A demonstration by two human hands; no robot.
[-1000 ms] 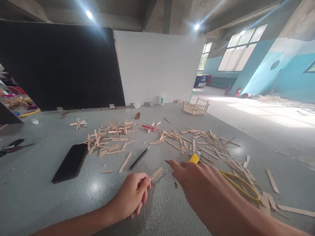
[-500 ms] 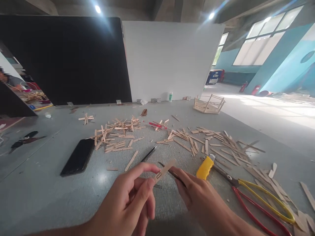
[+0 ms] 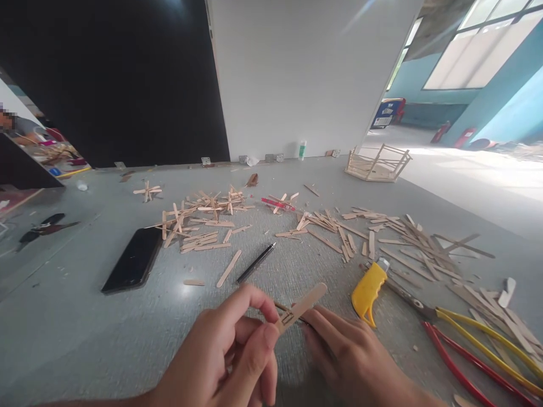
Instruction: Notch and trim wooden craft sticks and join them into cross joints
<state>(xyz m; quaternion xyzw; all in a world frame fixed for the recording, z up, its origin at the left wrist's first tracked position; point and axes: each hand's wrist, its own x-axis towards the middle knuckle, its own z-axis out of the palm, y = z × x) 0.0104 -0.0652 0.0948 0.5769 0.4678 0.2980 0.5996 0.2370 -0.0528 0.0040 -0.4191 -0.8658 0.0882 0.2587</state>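
A wooden craft stick (image 3: 306, 301) is pinched between the thumb and forefinger of my left hand (image 3: 237, 345). A small dark rectangle shows on the stick near my fingertips, and its rounded end points up and right. My right hand (image 3: 348, 345) is closed around a thin dark pointed tool (image 3: 281, 307), whose tip shows just behind the stick. Most of that tool is hidden by my fingers, so I cannot make out its exact kind. Beyond my left hand a black pen (image 3: 257, 263) lies on the grey table (image 3: 139, 345).
A yellow-handled cutter (image 3: 368, 291) and red-and-yellow-handled snips (image 3: 441, 316) lie to the right. Loose craft sticks (image 3: 407, 243) spread behind them. A black phone (image 3: 134, 260) lies left. At the back stand a stick frame (image 3: 377, 167) and a small bottle (image 3: 302, 150). A person (image 3: 25, 130) sits far left.
The view has tipped downward. My left hand and the craft stick have shifted slightly right and closer to my right hand. Both hands keep their hold.
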